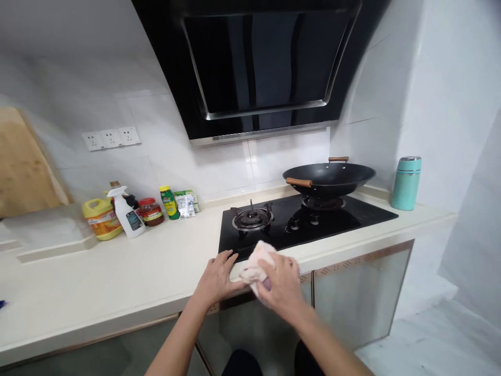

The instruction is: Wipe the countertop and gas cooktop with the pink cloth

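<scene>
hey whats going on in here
A person's right hand holds a pale pink cloth at the front edge of the black gas cooktop. The left hand is beside it, by the cooktop's front left corner. A black wok sits on the right burner, with a mint-green flask standing farther right.

Cool, even light leaves the room fairly bright — with soft reflections banding the slanted glossy black range hood point(270, 62) above the black glass gas cooktop point(281, 210). Right of the cooktop, the plain white wall point(450, 104) looks washed out. In front of it, the bare right hand point(284, 287) and crumpled pale pink cloth point(259, 262) blur slightly — wide-angle stretch skews the tan wooden board point(27, 164) far left of it.
</scene>
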Demonstrator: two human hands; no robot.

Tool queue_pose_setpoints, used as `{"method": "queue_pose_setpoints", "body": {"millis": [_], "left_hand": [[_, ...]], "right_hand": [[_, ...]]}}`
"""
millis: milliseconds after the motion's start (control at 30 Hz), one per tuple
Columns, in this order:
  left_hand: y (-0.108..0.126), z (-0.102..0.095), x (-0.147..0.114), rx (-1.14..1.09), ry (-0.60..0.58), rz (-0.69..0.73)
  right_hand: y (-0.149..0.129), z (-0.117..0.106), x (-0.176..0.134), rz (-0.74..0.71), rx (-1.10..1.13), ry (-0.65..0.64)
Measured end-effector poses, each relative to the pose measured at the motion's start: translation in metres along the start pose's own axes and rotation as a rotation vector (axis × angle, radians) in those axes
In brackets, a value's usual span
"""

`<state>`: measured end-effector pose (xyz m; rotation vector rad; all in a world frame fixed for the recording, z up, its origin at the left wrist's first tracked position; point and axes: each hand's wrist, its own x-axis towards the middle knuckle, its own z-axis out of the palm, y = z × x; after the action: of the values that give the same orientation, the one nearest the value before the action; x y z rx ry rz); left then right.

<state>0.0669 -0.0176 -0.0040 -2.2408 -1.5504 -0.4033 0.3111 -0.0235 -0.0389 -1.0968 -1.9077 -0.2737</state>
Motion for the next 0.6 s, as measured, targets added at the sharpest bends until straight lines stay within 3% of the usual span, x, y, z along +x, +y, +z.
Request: {"method": "queue_pose_setpoints", "body": {"millis": [100, 200, 333, 600], "left_hand": [[-0.003, 0.002, -0.001, 0.010, 0.012, 0.022], [-0.004, 0.003, -0.001, 0.007, 0.001, 0.016], [-0.003, 0.003, -0.001, 0.002, -0.007, -0.012], [0.001, 0.001, -0.002, -0.015, 0.005, -0.019]], "right_hand": [[-0.015, 0.013, -0.006, -0.162, 0.032, 0.032], [0.007, 0.012, -0.013, -0.256, -0.007, 0.016], [0.068, -0.005, -0.025, -0.269, -0.130, -0.024], [0.217, -0.059, -0.052, 0.003, -0.390, -0.021]]}}
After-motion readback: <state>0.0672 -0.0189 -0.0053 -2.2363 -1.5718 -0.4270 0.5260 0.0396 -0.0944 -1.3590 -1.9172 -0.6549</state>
